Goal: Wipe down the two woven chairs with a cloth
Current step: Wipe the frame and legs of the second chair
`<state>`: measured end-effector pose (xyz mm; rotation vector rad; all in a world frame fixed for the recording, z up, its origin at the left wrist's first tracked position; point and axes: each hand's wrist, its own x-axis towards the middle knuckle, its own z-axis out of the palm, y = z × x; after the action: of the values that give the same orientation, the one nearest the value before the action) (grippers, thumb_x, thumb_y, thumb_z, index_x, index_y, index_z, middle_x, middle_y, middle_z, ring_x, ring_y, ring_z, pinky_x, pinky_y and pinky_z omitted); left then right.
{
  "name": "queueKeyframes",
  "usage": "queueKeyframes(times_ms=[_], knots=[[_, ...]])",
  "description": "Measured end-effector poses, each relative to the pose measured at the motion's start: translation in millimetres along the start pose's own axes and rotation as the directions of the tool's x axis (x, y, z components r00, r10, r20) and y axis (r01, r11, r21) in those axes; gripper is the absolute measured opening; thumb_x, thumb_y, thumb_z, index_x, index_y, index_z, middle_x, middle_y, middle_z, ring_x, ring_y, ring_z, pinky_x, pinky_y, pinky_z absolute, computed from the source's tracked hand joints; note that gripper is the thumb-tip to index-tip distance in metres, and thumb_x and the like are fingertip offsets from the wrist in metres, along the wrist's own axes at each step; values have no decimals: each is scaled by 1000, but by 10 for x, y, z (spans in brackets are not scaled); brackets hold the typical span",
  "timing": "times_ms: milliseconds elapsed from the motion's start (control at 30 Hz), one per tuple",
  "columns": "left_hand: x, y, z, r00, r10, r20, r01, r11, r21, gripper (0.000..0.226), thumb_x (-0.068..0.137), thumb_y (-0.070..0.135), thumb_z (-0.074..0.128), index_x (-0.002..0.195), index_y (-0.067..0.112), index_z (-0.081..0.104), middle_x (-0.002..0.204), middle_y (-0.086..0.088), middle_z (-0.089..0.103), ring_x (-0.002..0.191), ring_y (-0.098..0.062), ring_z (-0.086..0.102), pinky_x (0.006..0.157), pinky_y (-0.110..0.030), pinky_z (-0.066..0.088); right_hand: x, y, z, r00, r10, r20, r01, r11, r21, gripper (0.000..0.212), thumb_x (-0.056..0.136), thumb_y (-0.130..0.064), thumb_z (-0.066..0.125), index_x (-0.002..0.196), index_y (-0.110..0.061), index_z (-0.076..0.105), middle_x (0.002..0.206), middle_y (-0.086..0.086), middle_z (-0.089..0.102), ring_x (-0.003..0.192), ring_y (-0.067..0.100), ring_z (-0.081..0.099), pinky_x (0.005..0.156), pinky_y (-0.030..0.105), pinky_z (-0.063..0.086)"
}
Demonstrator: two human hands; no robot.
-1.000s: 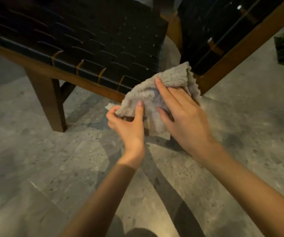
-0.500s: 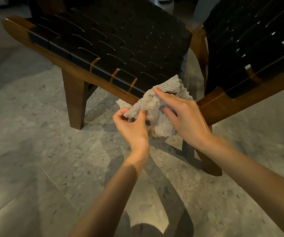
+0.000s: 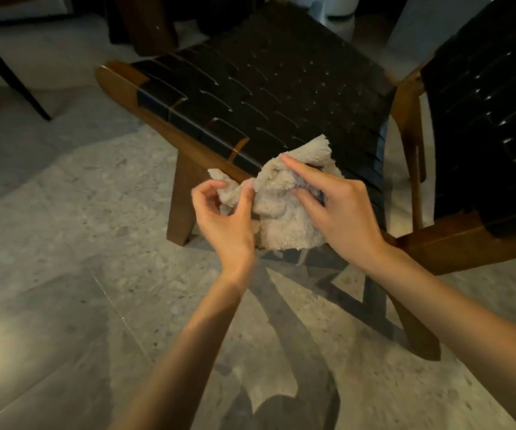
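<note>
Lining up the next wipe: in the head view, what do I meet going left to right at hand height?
left hand → cloth → right hand → right-side woven chair

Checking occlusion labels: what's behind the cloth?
Behind the cloth, held by the left hand and right hand, the near chair shows its woven seat and wooden front rail. The rail's stretch directly behind the cloth is covered.

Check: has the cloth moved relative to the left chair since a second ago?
Barely. The cloth remains at the left chair's near front corner; mainly the camera shifted.
</note>
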<state>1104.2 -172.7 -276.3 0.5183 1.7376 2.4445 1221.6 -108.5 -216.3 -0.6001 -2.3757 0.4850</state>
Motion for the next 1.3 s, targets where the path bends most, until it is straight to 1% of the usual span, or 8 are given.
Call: queueKeyframes(times_ms=[167,267,500,600,733,933,1100,1300], knots=[[530,61,-217,999,43,-12,-42,997,69,31,78,9,75,97,16,51,95,7,53,87,-1,53,82,-24,48,556,-244,296,999,37,26,-39,997,66,48,95,-20,56,140,-30,44,105,9,70,82,25,66,69,33,54],[861,134,-328,993,78,-89,-72,995,67,29,79,9,74,98,11,52,93,10,52,83,9,51,80,-15,44,879,-442,511,1000,6,1,-6,992,128,45,94,-16,58,138,-23,49,105,3,71,75,16,67,64,25,55],[1614,400,-438,970,185,-158,-175,982,72,25,83,11,72,97,6,52,92,6,52,77,6,50,71,-11,42,1573,-763,912,997,59,-46,-53,991,124,39,99,-22,48,138,-26,49,132,-6,58,119,6,54,95,13,41],[1711,501,-463,974,158,-164,-158,987,19,25,90,20,64,109,8,55,104,4,58,91,-2,57,77,-14,46,1639,-837,1049,1000,8,-8,-8,1000,-29,41,102,-29,36,142,-41,38,148,-7,42,134,12,40,105,31,38],[1658,484,-546,967,233,99,-240,969,63,46,97,24,54,139,12,41,142,1,44,129,-2,42,105,-22,38,1565,-761,1073,984,-38,172,82,963,-256,57,95,-57,34,148,-45,17,158,-7,20,144,20,19,113,45,20],[1850,423,-560,884,268,384,-369,903,219,57,100,14,47,148,3,19,156,-9,19,144,-14,18,119,-29,17,1555,-736,1041,991,-80,106,121,873,-473,61,94,-60,31,149,-40,16,153,-5,30,130,25,32,95,45,31],[1779,360,-454,906,269,327,-361,894,264,50,102,18,40,148,10,23,155,-10,14,139,-2,10,108,-8,13,1488,-645,956,985,-138,104,171,866,-470,59,96,-53,36,150,-32,22,138,3,43,120,24,38,84,34,39],[1445,246,-298,966,172,194,-224,930,292,56,101,31,41,151,25,15,156,-5,0,138,-9,4,110,-29,4,1257,-530,757,983,-113,141,168,865,-473,60,96,-52,40,150,-33,22,128,4,40,106,20,46,59,27,36]])
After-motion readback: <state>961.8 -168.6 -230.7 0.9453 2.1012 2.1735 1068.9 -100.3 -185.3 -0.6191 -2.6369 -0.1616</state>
